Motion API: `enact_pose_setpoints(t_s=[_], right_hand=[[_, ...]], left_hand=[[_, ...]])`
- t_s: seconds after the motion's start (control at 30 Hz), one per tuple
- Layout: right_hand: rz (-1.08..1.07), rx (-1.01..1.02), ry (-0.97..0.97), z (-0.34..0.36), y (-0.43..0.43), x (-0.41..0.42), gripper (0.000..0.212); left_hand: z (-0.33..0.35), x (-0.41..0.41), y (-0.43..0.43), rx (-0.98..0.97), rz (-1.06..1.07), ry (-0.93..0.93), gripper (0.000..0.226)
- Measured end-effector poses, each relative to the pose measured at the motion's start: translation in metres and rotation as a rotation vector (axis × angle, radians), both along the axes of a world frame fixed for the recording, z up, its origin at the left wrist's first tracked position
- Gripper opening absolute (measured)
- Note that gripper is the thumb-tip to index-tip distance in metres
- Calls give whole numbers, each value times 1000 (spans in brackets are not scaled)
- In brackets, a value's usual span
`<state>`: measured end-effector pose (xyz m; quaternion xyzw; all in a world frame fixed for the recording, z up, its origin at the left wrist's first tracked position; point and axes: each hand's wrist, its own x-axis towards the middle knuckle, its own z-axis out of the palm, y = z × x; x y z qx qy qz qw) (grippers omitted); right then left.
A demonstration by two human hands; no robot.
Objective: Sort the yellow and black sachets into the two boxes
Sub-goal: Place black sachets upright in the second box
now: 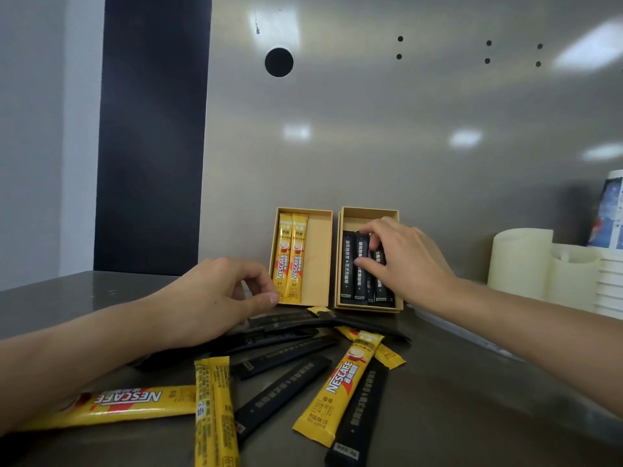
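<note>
Two tan cardboard boxes stand side by side against the back wall. The left box point(320, 261) holds two yellow sachets point(290, 257) along its left side. The right box point(367, 214) holds several black sachets point(350, 267). My right hand point(404, 261) reaches into the right box, thumb and fingers pinching a black sachet lying there. My left hand point(215, 298) rests at the left box's near left corner, fingers curled, thumb touching the lower end of a yellow sachet. Loose yellow sachets point(340, 385) and black sachets point(279, 396) lie scattered on the steel counter in front.
A cream cylindrical holder point(519, 261) and white ribbed containers point(580, 278) stand at the right, with a printed carton point(610, 214) behind. A steel wall with a round hole point(278, 62) rises behind the boxes. The counter's left edge meets a dark panel point(151, 136).
</note>
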<state>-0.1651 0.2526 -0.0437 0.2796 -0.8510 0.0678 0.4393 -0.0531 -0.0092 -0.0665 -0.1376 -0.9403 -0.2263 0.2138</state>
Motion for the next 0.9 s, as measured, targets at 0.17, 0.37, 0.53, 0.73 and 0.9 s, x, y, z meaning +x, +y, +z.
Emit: enact_pose_setpoints(t_s=[0.17,0.37,0.53,0.73,0.9], right_hand=[[130,-35,94,-2,-2,6,21],[475,7,-267,-21,-25,38,16],[501,18,-430,-36,-26,42,16],[420,40,-468,-45,-27,43,15],[426,3,-497,-46,-27,44,12]], left_hand=[[1,0,0,-13,-32,-2,12],[-1,-1,-2,-44,-6,0,7],[3,0,-4,17,39,13,13],[13,1,-4,87,112,82,13],[22,0,-15,16,194,83,9]])
